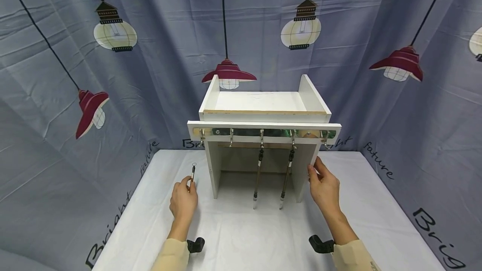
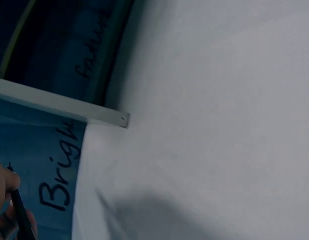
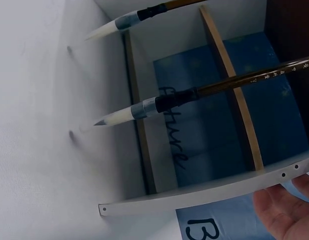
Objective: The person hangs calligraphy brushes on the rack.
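Observation:
My left hand (image 1: pixel 183 200) pinches a slim calligraphy brush (image 1: pixel 193 173) with a dark end and a small loop at its top, left of the white shelf. Its lower part is hidden by the hand. In the left wrist view only fingertips (image 2: pixel 9 182) and the dark brush (image 2: pixel 23 220) show at the lower left corner. On the other side, my right hand (image 1: pixel 325 185) touches the outside of the shelf's right side panel (image 3: pixel 219 192) with its fingertips. Two calligraphy brushes (image 1: pixel 258 170) (image 3: pixel 214 90) hang tips down from hooks on the front rail (image 1: pixel 244 125).
The white shelf (image 1: pixel 265 117) stands on the white-covered table (image 1: pixel 244 237), with an open tray-like top. Several metal hooks (image 1: pixel 231 137) line its front rail. A grey-blue curtain (image 1: pixel 165 70) printed with lamps surrounds the table. Black straps (image 1: pixel 196 245) sit at the wrists.

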Available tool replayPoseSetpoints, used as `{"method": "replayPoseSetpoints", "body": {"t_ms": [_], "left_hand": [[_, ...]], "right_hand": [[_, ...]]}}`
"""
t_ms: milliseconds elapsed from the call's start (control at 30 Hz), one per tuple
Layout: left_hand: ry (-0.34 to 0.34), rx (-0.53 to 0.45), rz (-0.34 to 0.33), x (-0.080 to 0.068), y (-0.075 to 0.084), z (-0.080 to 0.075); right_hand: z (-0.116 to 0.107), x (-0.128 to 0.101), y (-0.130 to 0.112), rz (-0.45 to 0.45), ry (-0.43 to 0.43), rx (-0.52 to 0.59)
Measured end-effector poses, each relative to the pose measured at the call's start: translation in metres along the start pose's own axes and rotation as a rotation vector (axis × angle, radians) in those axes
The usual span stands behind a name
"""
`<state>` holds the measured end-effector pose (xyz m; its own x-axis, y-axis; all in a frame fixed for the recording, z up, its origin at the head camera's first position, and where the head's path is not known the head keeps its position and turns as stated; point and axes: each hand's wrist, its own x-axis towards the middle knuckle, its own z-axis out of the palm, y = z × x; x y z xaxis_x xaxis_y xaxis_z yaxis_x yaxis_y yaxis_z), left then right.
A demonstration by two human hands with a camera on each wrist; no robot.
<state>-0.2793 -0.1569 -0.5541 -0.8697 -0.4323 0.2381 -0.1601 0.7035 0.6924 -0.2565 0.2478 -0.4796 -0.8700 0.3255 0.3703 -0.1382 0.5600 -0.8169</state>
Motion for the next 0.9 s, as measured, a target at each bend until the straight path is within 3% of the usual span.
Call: {"method": "replayPoseSetpoints", "body": {"t_ms": [433,900], "left_hand": [[0.102,-0.098,0.075,-0.01,0.042,-0.027],[0.215,-0.231,0.162,-0.029,0.068,-0.054]], "right_hand": [[0.0,0.0,0.001,0.011,-0.007,0.003],[-0.002,0.0,-0.001,0.017,-0.017,0.003]]}}
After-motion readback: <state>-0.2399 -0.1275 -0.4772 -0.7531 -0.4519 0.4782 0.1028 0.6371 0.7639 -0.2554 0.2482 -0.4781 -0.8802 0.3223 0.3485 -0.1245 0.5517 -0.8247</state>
